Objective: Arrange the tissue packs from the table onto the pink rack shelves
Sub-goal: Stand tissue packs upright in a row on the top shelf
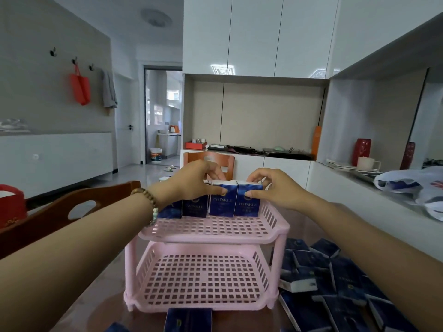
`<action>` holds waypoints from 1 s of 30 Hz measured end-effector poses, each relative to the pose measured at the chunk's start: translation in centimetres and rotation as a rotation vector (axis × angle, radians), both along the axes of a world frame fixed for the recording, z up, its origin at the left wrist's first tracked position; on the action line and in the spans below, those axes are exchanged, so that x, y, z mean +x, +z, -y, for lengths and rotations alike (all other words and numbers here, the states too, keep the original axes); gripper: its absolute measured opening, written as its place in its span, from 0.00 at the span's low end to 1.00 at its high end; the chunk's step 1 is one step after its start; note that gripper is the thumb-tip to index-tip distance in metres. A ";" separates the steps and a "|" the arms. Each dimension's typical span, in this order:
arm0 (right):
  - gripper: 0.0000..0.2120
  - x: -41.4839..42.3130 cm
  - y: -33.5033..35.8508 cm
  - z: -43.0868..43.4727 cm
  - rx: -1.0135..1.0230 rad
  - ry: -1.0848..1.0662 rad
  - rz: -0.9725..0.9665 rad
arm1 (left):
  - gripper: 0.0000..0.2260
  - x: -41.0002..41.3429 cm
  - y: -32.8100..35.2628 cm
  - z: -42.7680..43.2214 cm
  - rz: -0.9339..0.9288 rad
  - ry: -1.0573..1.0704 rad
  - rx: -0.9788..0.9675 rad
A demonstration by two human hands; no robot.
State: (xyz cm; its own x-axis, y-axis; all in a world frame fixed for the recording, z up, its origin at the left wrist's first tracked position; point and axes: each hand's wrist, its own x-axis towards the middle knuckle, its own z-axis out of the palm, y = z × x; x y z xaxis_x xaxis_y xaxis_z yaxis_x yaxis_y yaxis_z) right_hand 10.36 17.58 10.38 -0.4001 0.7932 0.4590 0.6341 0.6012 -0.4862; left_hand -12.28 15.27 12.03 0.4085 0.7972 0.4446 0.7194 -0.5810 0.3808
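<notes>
A pink two-tier rack [211, 232] stands on the table in front of me. Several dark blue tissue packs stand upright in a row at the back of its top shelf. My left hand [191, 182] pinches one pack [221, 204], thumb on its front. Beside it, my right hand [271, 185] pinches the rightmost pack [248, 205] the same way. The lower shelf [203, 275] holds nothing. A heap of loose tissue packs [318, 276] lies on the table right of the rack, and one more pack [188, 319] lies in front of it.
A wooden chair back [72, 207] rises at my left, another chair [208, 159] behind the rack. A red box [10, 204] sits at far left. A white counter [374, 188] with a plastic bag [417, 185], mug and red vases runs along the right.
</notes>
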 end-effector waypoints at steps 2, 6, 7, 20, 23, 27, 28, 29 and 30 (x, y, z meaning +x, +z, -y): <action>0.09 -0.1 -0.2 -0.2 0.003 -0.006 -0.004 | 0.06 0.0 -0.2 -0.2 -0.009 0.001 -0.006; 0.10 -0.2 -0.6 -0.5 0.010 -0.020 -0.015 | 0.06 -0.1 -0.5 -0.5 -0.008 0.006 -0.019; 0.10 -0.2 -0.7 -0.6 0.010 -0.021 -0.016 | 0.06 -0.1 -0.5 -0.5 -0.004 0.008 -0.019; 0.15 0.2 -0.9 -0.1 0.061 -0.021 0.025 | 0.11 -0.2 -0.4 0.4 -0.084 0.050 0.070; 0.15 0.3 -0.8 0.0 0.094 -0.027 0.023 | 0.13 -0.2 -0.4 0.8 -0.123 0.089 0.118; 0.16 0.3 -0.5 0.3 0.105 -0.038 0.041 | 0.16 -0.3 -0.2 1.2 -0.160 0.103 0.155; 0.16 0.3 -0.5 0.4 0.110 -0.041 0.046 | 0.16 -0.3 -0.2 1.3 -0.166 0.107 0.154; 0.16 0.3 -0.4 0.6 0.114 -0.042 0.052 | 0.17 -0.3 -0.3 1.4 -0.172 0.114 0.148; 0.16 0.3 -0.4 0.9 0.118 -0.043 0.062 | 0.18 -0.3 -0.3 1.6 -0.178 0.122 0.137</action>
State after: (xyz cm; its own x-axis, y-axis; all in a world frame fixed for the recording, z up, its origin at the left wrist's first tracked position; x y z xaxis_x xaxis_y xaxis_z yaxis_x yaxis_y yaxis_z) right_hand 10.69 16.65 10.00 -0.3972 0.7525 0.5253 0.6873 0.6233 -0.3731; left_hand -12.59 13.65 11.74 0.3947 0.7825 0.4815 0.8361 -0.5232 0.1650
